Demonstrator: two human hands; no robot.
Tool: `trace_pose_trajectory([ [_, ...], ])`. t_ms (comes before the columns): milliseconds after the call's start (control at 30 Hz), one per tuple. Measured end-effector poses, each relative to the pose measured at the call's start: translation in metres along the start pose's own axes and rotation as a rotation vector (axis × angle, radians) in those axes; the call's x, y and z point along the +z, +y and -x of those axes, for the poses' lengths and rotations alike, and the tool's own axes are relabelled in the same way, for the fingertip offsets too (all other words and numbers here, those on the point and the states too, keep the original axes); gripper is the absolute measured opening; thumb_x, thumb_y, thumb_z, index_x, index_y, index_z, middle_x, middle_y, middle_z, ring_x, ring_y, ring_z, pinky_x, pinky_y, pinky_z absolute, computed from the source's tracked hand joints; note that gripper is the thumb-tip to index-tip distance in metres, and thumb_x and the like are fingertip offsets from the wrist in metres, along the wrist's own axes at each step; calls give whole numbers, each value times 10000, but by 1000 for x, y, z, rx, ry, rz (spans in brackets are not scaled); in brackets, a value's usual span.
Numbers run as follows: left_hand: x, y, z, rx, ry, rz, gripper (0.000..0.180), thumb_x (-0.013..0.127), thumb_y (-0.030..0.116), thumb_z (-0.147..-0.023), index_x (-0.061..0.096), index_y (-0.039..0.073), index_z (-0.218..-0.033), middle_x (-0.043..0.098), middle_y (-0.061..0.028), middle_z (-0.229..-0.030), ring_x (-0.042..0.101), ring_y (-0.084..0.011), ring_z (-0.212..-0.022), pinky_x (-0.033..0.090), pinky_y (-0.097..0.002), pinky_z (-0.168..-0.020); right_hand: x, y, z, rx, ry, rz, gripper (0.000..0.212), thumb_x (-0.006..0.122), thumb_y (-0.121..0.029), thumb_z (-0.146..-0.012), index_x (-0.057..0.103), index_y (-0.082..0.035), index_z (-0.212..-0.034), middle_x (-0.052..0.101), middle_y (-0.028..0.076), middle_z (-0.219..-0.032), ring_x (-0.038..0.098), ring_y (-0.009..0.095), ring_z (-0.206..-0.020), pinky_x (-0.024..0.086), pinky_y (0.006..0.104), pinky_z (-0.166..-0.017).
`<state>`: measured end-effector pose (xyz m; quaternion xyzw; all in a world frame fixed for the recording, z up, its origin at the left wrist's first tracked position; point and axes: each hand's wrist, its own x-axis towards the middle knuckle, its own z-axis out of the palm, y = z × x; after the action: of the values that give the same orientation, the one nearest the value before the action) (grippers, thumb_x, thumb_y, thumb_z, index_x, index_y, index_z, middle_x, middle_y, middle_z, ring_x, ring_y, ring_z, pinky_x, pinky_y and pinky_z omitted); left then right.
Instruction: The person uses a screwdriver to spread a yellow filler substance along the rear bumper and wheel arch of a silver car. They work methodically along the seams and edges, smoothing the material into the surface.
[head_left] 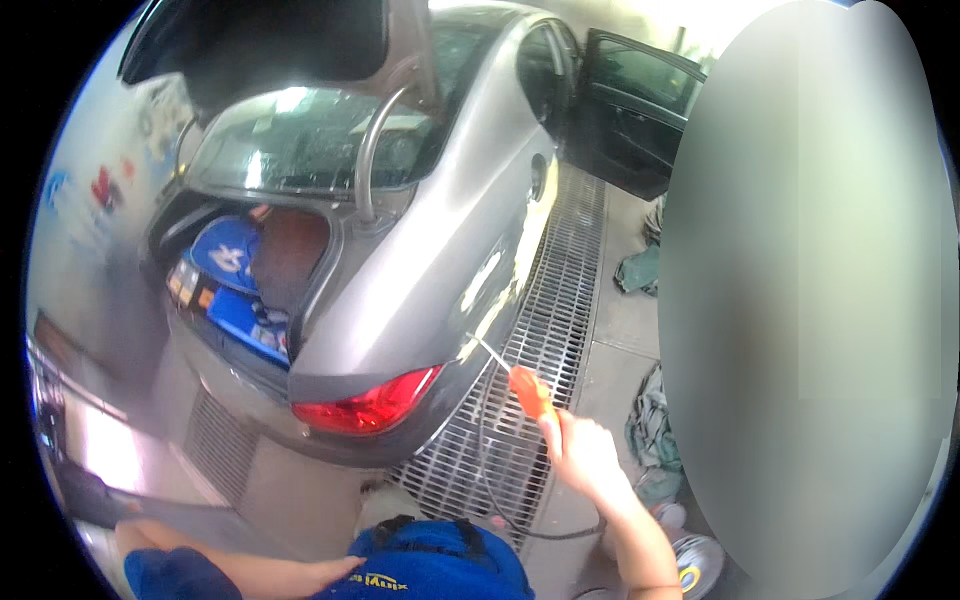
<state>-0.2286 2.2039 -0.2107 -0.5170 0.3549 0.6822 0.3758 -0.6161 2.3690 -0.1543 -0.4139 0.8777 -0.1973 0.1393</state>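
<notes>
My right hand (586, 455) is closed around the orange handle of a screwdriver (531, 392). Its thin metal shaft slants up and left, and the tip is at the rear side panel of a grey car (420, 290), by the red tail light (370, 402). I cannot tell whether the tip touches. Pale yellowish filler patches (488, 315) run along that panel. At the lower left, my left hand (335, 572) lies against my blue top (440, 560), fingers stretched out and seemingly holding nothing.
The boot stands open, with a blue bag (226, 255) and boxes inside. A rear door (625, 125) is swung out. Metal floor grating (560, 300) runs beside the car. A dark cable (540, 535), crumpled cloths (652, 425) and a round object (697, 567) are at right. A large blur covers the far right.
</notes>
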Motion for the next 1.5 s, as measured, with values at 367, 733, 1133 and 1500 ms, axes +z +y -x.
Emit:
trace_pose_trajectory([
  [367,69,136,-39,69,-81,153,201,553,230,-902,638,60,-837,684,-96,-829,640,-210,-714,543,-354,-675,-169,-24,-298,-178,188,239,588,396,-510,-1045,687,-7,-951,694,263,-866,676,448,-904,530,523,-808],
  [733,62,375,-24,174,-179,140,219,538,241,-902,641,58,-838,688,-95,-818,639,-209,-700,545,-351,-665,-305,-60,-475,-328,-272,645,588,518,-635,-953,754,-103,-1039,708,197,-819,699,386,-801,540,467,-756],
  [1133,147,506,-10,120,-40,462,240,521,253,-901,644,57,-838,694,-95,-805,638,-208,-685,546,-348,-654,-453,-19,-712,-443,322,760,687,460,-657,-966,711,-18,-963,727,226,-951,703,404,-929,537,492,-822],
  [1500,319,584,-13,100,188,985,259,506,265,-901,647,56,-838,699,-95,-793,637,-206,-671,548,-345,-644,-534,43,-901,-459,257,368,754,437,-660,-964,687,48,-1029,716,214,-855,707,332,-759,542,440,-697],
])
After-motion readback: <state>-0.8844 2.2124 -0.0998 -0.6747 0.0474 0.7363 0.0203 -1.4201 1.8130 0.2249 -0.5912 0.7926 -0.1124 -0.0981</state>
